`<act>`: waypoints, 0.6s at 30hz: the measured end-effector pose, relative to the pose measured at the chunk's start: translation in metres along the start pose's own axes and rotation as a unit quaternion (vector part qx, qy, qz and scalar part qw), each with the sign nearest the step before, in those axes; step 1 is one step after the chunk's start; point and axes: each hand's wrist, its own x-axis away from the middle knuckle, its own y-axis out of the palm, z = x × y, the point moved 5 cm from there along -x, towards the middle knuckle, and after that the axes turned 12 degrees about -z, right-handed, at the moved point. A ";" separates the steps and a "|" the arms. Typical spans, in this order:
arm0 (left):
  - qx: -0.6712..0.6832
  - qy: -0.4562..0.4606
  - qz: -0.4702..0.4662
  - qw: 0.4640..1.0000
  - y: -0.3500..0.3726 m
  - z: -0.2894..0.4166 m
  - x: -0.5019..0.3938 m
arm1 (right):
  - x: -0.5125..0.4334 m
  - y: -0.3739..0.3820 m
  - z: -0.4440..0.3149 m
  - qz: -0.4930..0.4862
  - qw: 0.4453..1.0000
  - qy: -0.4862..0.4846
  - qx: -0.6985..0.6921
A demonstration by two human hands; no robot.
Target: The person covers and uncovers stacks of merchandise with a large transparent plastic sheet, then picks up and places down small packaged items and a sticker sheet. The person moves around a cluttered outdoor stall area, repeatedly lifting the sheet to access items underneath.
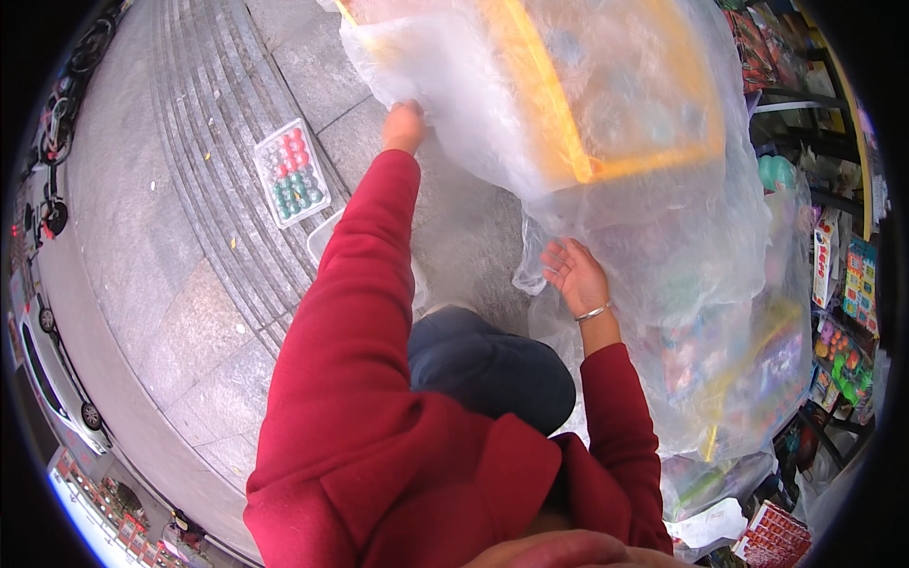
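A large translucent plastic sheet (469,78) with yellow-orange bands (554,92) lies over a pile of goods at the upper middle and right. My left hand (405,126), in a red sleeve, is closed on the sheet's left edge. My right hand (577,275), with a silver bracelet (593,311) at the wrist, is palm up, fingers apart and slightly curled, beside a bunched lower fold of the sheet. Nothing shows in its palm. Colourful packages show blurred through the plastic at the lower right.
Left of my left arm, a clear tray (318,204) of red and green balls lies on grey stone steps (220,142). Shelves (838,199) with boxed goods line the right side. A red patterned box (773,536) lies at the lower right. A white car (57,376) stands at far left.
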 end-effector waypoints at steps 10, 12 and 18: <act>-0.179 0.105 -0.018 0.978 0.046 -0.012 0.006 | 0.093 -0.049 0.048 0.066 0.986 0.074 0.133; -0.103 0.233 -0.032 0.966 0.049 0.002 -0.006 | 0.124 -0.079 0.049 0.120 0.971 0.048 0.199; -0.011 0.274 -0.051 0.960 -0.005 0.007 0.127 | 0.240 -0.128 0.063 0.415 0.738 -0.141 0.513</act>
